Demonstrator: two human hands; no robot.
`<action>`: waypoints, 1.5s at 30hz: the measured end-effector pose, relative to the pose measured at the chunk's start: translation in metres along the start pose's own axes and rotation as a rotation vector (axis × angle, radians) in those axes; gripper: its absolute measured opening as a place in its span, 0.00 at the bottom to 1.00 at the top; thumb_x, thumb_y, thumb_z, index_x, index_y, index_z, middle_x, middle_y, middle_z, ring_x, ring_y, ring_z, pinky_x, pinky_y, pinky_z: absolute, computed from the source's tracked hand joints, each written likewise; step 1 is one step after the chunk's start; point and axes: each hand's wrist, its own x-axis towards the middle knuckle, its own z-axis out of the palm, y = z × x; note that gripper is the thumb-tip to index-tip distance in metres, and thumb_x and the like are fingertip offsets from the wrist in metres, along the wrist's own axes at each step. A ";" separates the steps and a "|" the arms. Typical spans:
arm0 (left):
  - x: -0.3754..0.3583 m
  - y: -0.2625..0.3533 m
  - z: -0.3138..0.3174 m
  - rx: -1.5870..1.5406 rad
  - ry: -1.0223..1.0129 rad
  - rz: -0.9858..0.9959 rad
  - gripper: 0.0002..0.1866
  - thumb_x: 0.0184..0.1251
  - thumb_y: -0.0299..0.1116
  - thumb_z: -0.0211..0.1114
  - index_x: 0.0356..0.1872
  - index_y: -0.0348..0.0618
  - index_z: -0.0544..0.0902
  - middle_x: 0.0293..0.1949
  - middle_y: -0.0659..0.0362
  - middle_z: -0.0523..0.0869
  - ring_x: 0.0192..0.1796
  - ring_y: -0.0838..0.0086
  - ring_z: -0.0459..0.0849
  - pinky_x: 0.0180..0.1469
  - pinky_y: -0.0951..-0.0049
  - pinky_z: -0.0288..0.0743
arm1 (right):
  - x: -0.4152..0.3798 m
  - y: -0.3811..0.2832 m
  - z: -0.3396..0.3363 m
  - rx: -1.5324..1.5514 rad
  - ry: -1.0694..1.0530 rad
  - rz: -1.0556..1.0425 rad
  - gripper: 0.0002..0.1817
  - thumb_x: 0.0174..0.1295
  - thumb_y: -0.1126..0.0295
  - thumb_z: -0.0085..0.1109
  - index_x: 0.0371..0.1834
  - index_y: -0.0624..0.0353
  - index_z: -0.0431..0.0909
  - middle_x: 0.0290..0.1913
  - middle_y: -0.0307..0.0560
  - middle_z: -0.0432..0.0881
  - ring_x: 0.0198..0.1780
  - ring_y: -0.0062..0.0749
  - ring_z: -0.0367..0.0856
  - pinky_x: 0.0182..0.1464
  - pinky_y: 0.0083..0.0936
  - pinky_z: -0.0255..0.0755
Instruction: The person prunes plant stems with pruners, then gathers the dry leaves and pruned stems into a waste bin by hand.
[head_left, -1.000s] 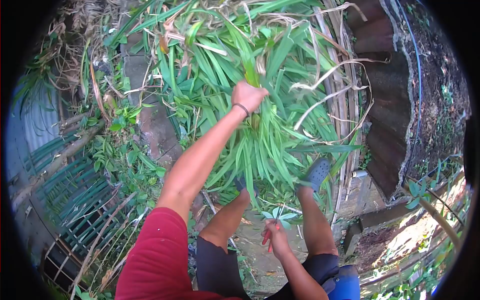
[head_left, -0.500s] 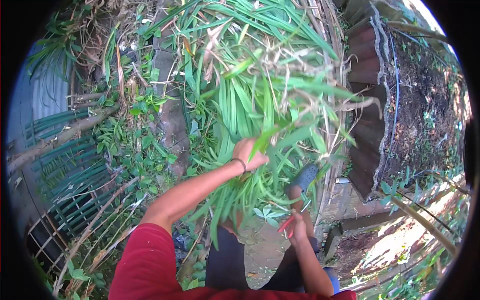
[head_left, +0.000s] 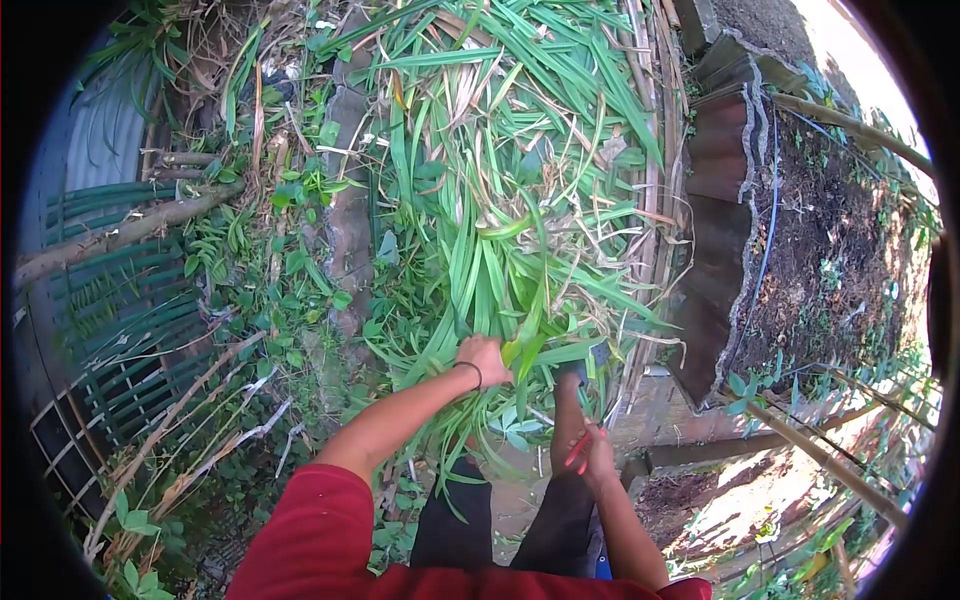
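My left hand (head_left: 485,361) is closed around a bunch of long green strap-like leaves (head_left: 490,275). Their ends fan out over the pile ahead and hang down past my wrist. Low on the right, my right hand (head_left: 598,458) grips red-handled pruning shears (head_left: 578,447) beside my leg. Only the red handles show clearly; the blades are hard to make out. Beyond my left hand spreads a thick pile of cut green leaves (head_left: 560,70) mixed with dry brown ones. A shoe (head_left: 600,353) is partly covered by leaves.
A low stone edge (head_left: 348,240) with weeds borders the pile on the left. Rusty corrugated sheets (head_left: 715,240) line the right, beside dark soil (head_left: 830,230). Green slatted fencing (head_left: 130,330) and a branch (head_left: 130,235) are at far left; a bamboo pole (head_left: 830,465) lies at right.
The bunch in my left hand, blurred and raised over the pile before, now lies lower across it. My left hand has come slightly nearer to me. My right hand keeps the shears.
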 end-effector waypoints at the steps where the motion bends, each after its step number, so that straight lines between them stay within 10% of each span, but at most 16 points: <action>1: 0.001 0.001 -0.001 -0.003 0.002 0.001 0.23 0.42 0.47 0.71 0.38 0.43 0.85 0.38 0.45 0.87 0.46 0.51 0.83 0.55 0.57 0.75 | 0.001 -0.003 0.002 -0.002 0.001 -0.002 0.14 0.68 0.58 0.58 0.46 0.54 0.70 0.34 0.40 0.73 0.35 0.30 0.77 0.40 0.32 0.77; 9: 0.014 -0.006 -0.028 -0.134 -0.045 0.042 0.30 0.42 0.55 0.73 0.43 0.43 0.84 0.42 0.46 0.86 0.50 0.55 0.83 0.57 0.58 0.75 | 0.004 -0.037 0.026 -0.239 -0.019 -0.203 0.13 0.68 0.61 0.58 0.48 0.56 0.72 0.29 0.40 0.75 0.29 0.25 0.77 0.22 0.22 0.72; 16: -0.010 -0.022 -0.113 -0.517 -0.006 0.161 0.28 0.51 0.48 0.71 0.50 0.40 0.81 0.37 0.49 0.86 0.40 0.62 0.85 0.49 0.63 0.79 | 0.003 -0.036 0.019 -0.256 0.043 -0.217 0.16 0.66 0.59 0.61 0.48 0.57 0.73 0.29 0.38 0.75 0.29 0.21 0.75 0.30 0.21 0.70; 28: -0.005 -0.030 -0.357 -0.650 0.503 0.335 0.34 0.60 0.41 0.66 0.64 0.32 0.68 0.55 0.53 0.78 0.54 0.69 0.78 0.57 0.67 0.73 | -0.003 -0.043 0.026 -0.368 0.050 -0.269 0.15 0.65 0.60 0.61 0.47 0.59 0.74 0.28 0.37 0.75 0.26 0.20 0.72 0.27 0.20 0.67; 35: 0.014 -0.014 -0.474 -0.706 0.804 0.505 0.21 0.65 0.39 0.64 0.54 0.34 0.77 0.47 0.57 0.82 0.45 0.75 0.79 0.50 0.72 0.73 | 0.007 -0.027 0.016 -0.366 0.029 -0.229 0.18 0.65 0.60 0.62 0.50 0.59 0.74 0.30 0.38 0.75 0.29 0.22 0.73 0.34 0.21 0.69; 41: 0.059 0.017 -0.453 -0.417 0.684 0.314 0.20 0.62 0.46 0.69 0.41 0.37 0.85 0.35 0.63 0.85 0.37 0.79 0.79 0.43 0.76 0.71 | 0.017 -0.023 0.010 -0.369 0.031 -0.237 0.20 0.64 0.58 0.62 0.51 0.60 0.74 0.35 0.41 0.77 0.32 0.25 0.75 0.39 0.24 0.72; 45: 0.135 -0.023 -0.424 -0.164 0.366 0.093 0.31 0.65 0.55 0.60 0.54 0.34 0.80 0.50 0.51 0.85 0.52 0.66 0.81 0.58 0.69 0.70 | 0.021 -0.023 0.009 -0.361 0.044 -0.224 0.21 0.64 0.57 0.62 0.51 0.60 0.74 0.36 0.42 0.77 0.33 0.26 0.76 0.39 0.25 0.72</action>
